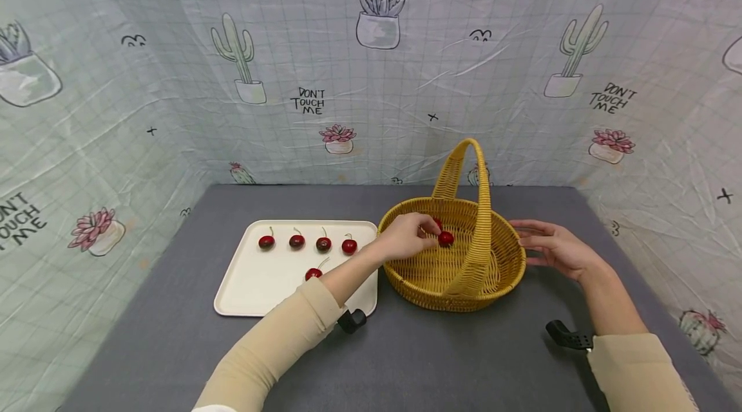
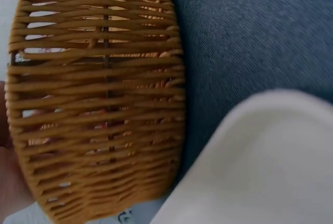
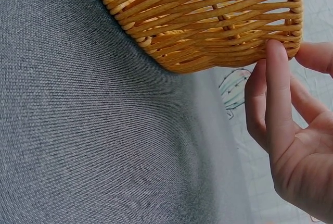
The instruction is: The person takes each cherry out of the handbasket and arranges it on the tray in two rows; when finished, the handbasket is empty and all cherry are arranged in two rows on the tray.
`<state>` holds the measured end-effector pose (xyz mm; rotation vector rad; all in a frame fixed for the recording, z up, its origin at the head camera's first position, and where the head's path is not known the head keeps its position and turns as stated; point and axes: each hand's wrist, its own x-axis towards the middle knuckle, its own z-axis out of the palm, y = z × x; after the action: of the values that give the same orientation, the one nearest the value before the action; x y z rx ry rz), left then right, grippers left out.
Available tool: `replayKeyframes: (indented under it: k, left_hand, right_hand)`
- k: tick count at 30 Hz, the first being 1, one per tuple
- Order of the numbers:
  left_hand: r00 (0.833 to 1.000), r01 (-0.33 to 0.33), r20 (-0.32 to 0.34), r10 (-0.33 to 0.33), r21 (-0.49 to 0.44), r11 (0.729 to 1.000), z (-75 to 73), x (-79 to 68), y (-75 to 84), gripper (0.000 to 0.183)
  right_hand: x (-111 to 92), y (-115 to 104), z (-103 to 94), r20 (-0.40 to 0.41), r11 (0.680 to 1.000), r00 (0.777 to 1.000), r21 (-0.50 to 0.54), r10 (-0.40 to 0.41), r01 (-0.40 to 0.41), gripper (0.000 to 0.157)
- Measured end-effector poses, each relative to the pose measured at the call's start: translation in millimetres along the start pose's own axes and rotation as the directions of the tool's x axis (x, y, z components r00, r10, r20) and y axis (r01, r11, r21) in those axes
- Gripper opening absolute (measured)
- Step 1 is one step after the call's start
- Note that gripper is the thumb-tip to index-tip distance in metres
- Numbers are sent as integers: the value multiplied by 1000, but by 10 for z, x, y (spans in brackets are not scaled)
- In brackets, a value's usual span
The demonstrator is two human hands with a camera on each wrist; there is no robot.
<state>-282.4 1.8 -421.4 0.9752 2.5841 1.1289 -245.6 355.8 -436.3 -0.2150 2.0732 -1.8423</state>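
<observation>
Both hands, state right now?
Left hand: curled beside a cherry over the basket; can't tell whether it's pinching it.
Right hand: open, at the basket's outer side.

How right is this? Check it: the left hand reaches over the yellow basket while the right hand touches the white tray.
One slip: the right hand touches the side of the yellow basket, not the white tray, as the right wrist view shows. The left hand does reach over the basket.

Cherries (image 1: 323,244) on a tray (image 1: 266,280), left on the table (image 1: 452,360); basket (image 1: 426,273) just right, cloth (image 1: 429,77) behind
</observation>
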Motion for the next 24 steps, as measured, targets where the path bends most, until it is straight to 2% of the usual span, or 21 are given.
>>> replayKeyframes:
  k: [7,14,19,24]
  left_hand:
    - [998,-11,55,10,15,1000,108,105,29,22]
    - [997,-36,72,32,50,998,194,210,38,25]
    - [993,-23,113,17,52,998,228,286,28,28]
    - [988,-5,154,-5,64,998,255,300,41,30]
  right_hand:
    - [-9,3,-3,-5,1000,1000,-1,-8,8,52]
    - [-13,1,-9,-4,1000,1000,-2,-11,11,55]
    - [4,18,-35,-5,1000,1000,-13,-8,8,56]
    - [13,36,-38,-2,1000,1000,-14,-4,4,55]
